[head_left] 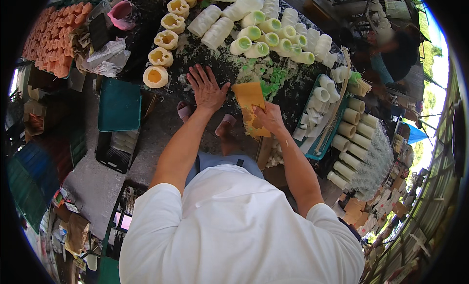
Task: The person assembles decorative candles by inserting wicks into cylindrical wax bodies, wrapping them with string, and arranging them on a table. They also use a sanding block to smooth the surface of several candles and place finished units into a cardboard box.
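My left hand [207, 91] lies flat near the front edge of a dark table [181, 60], fingers spread and holding nothing. In my right hand [268, 118] is a flat, worn yellow rectangular piece, perhaps a scraper [248, 94], gripped at its near end. Its far end reaches over the table edge, beside a scatter of bright green bits [276, 82] and pale crumbs. Beyond these stand white cylinders with green hollow tops [254, 18], wax-like in look. Left of them runs a row of cream cups with orange-yellow hollows [156, 77].
A teal tray [118, 105] sits on a black crate at the left. At the right, another teal tray [312, 149] holds white rolls and long thin sticks. Beside it are stacked cream tubes [347, 129]. Orange moulded pieces [51, 42] are piled at the far left. Another person [398, 42] is at the upper right.
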### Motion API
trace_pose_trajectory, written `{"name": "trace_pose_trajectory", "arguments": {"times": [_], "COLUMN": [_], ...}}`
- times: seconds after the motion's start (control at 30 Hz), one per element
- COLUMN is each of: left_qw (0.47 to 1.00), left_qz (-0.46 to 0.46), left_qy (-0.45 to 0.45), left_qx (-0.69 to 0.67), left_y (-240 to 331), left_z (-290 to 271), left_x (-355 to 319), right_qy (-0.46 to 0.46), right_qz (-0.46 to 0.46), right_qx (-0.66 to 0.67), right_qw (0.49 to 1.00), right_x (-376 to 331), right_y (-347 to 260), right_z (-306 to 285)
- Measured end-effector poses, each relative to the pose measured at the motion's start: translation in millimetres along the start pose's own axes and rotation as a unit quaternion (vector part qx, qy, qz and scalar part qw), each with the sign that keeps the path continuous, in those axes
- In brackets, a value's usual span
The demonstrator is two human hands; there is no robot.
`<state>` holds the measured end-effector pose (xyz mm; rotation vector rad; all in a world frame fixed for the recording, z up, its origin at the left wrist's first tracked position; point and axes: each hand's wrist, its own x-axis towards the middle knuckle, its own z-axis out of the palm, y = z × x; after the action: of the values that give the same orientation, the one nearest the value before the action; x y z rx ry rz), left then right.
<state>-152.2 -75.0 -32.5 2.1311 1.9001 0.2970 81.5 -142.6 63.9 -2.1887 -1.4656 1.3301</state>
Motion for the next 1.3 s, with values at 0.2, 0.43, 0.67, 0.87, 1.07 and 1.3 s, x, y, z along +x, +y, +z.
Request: {"name": "trace_pose_trajectory", "arguments": {"times": [0.2,0.43,0.67,0.87,1.07,1.3], "left_qw": [0.988,0.975,0.987,0.986,0.972,0.969], "left_qz": [0.111,0.161,0.007,0.143,-0.07,0.0], "left_qy": [-0.032,-0.003,0.155,0.032,0.171,0.213], "left_qx": [-0.098,-0.156,0.048,-0.074,-0.145,-0.127], "left_y": [92,81,-19,49,22,-52], "left_z": [38,13,-6,15,-20,-4], "left_x": [-7,18,71,18,79,152], "right_qy": [0.091,0.106,0.059,0.042,-0.011,-0.024], "right_qz": [0.042,0.049,0.038,0.055,0.003,-0.034], "right_qx": [0.099,0.129,0.144,0.168,0.135,0.126], "right_qw": [0.99,0.985,0.987,0.983,0.991,0.991], "right_x": [-23,-43,-56,-57,-22,-10], "right_y": [27,59,48,51,33,-7], "right_z": [-37,-45,-21,-8,11,24]}}
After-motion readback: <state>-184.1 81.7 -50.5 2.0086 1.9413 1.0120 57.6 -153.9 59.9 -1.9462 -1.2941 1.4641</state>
